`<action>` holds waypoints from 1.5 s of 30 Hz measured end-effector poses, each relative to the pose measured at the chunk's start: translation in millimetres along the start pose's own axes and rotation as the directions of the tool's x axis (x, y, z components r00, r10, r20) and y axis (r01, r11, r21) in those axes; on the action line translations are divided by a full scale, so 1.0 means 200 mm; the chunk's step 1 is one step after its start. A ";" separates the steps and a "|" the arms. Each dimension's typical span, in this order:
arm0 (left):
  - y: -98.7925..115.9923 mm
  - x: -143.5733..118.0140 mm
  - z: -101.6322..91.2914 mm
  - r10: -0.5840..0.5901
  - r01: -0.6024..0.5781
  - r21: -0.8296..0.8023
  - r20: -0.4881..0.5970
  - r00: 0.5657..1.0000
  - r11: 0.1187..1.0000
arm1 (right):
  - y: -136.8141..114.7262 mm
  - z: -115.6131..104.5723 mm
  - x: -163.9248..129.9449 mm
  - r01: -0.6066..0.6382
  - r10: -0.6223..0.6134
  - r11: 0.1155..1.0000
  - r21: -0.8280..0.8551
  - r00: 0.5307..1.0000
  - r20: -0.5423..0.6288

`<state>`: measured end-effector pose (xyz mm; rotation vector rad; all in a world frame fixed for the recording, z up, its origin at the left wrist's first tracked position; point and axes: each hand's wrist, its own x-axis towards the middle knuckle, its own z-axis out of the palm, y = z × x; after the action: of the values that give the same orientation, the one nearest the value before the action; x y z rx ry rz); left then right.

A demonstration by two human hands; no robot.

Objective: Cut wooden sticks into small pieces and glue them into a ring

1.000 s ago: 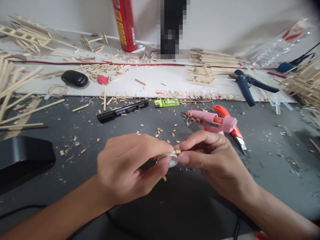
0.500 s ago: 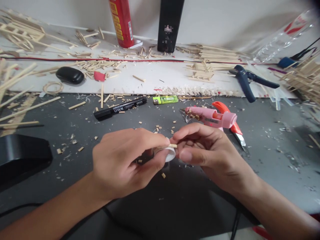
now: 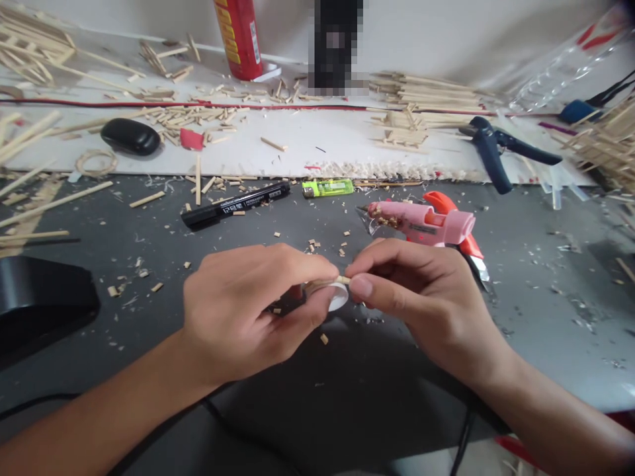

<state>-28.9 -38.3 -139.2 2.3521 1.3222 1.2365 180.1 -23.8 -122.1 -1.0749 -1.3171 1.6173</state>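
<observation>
My left hand (image 3: 248, 304) is closed, its thumb and fingers pinching a small white ring-shaped piece (image 3: 339, 299) with a short wooden stick (image 3: 342, 280) along its upper edge. The fingers cover part of both. My right hand (image 3: 426, 297) meets it from the other side, thumb and index fingertip closed on the right end of the stick. Just beyond the right hand, a pink glue gun (image 3: 421, 221) lies on the dark table (image 3: 317, 410), over orange-handled cutters (image 3: 473, 254).
A black marker (image 3: 235, 206) and a green lighter (image 3: 327, 188) lie beyond my hands. Farther back are a black mouse-like object (image 3: 129, 135), navy-handled pliers (image 3: 489, 152), a red can (image 3: 238, 39), a clear bottle (image 3: 560, 66) and wooden sticks (image 3: 436, 92). Wood bits are scattered about.
My right thumb and index finger have closed on the stick's right end; before, they were apart beside it. My left hand keeps its pinch. The view has shifted slightly.
</observation>
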 end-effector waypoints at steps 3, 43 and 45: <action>0.00 0.00 -0.01 -0.002 0.002 0.004 0.016 1.000 1.000 | 0.00 0.00 0.00 -0.034 0.034 0.999 -0.010 0.999 -0.007; 0.01 0.01 -0.01 -0.107 0.111 -0.060 0.066 0.992 0.992 | 0.00 -0.02 0.01 -0.059 0.059 0.992 -0.113 0.998 0.005; 0.02 0.01 -0.01 -0.120 0.123 -0.046 0.064 0.991 0.991 | 0.00 -0.02 0.00 -0.043 0.045 0.994 -0.097 0.999 0.015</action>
<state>-27.7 -38.7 -135.1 2.2212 1.3762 1.1392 183.1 -22.2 -122.6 -1.1579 -1.4046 1.6114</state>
